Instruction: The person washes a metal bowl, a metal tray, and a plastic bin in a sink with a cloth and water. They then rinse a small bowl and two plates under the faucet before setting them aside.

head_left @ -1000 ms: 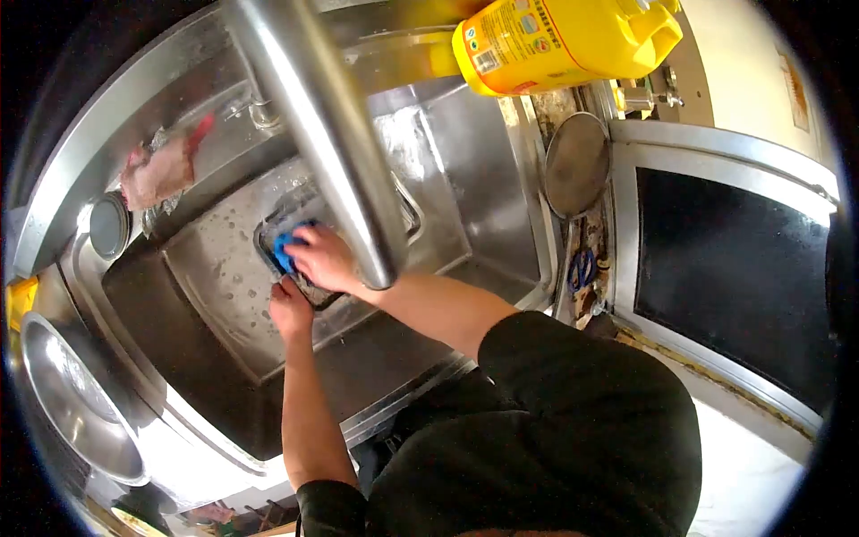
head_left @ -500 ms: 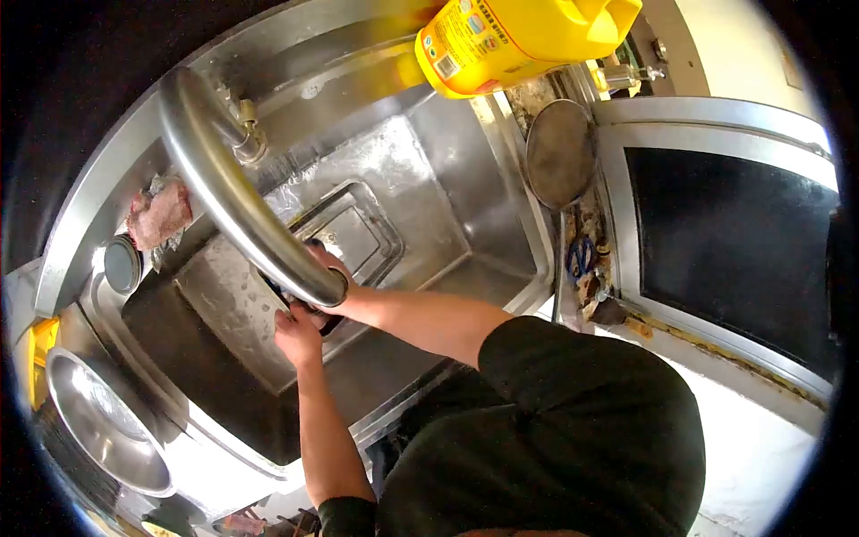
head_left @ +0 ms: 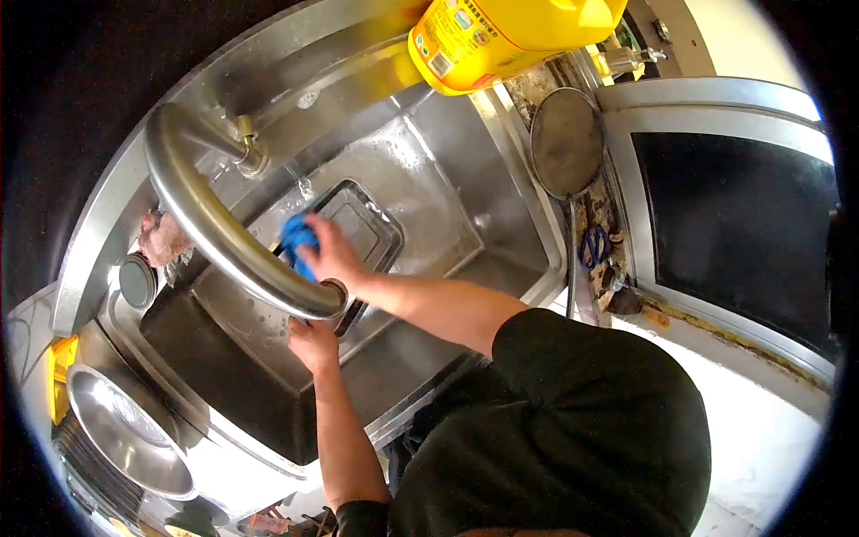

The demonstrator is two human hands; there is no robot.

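A blue cloth or sponge (head_left: 298, 243) is in my right hand (head_left: 333, 255), whose fingers are pressed against it over the left side of a rectangular tray-like piece (head_left: 362, 224) with a dark rim. That piece lies in the steel sink (head_left: 447, 192). My left hand (head_left: 313, 344) is closed near the lower left edge of the same piece, just below the faucet's end. The thick curved faucet (head_left: 219, 228) passes in front and hides part of the left hand's fingers and whatever they grip.
A large yellow jug (head_left: 501, 40) stands at the sink's upper edge. Right of the sink are a round strainer (head_left: 566, 143) and blue-handled scissors (head_left: 593, 247). To the left are a pinkish rag (head_left: 163, 239), a round lid (head_left: 138, 281) and a steel bowl (head_left: 130, 434).
My right hand has moved up and slightly left, and the blue cloth or sponge now shows in it. My left hand appears slightly lower and further right. The whole view has shifted a little.
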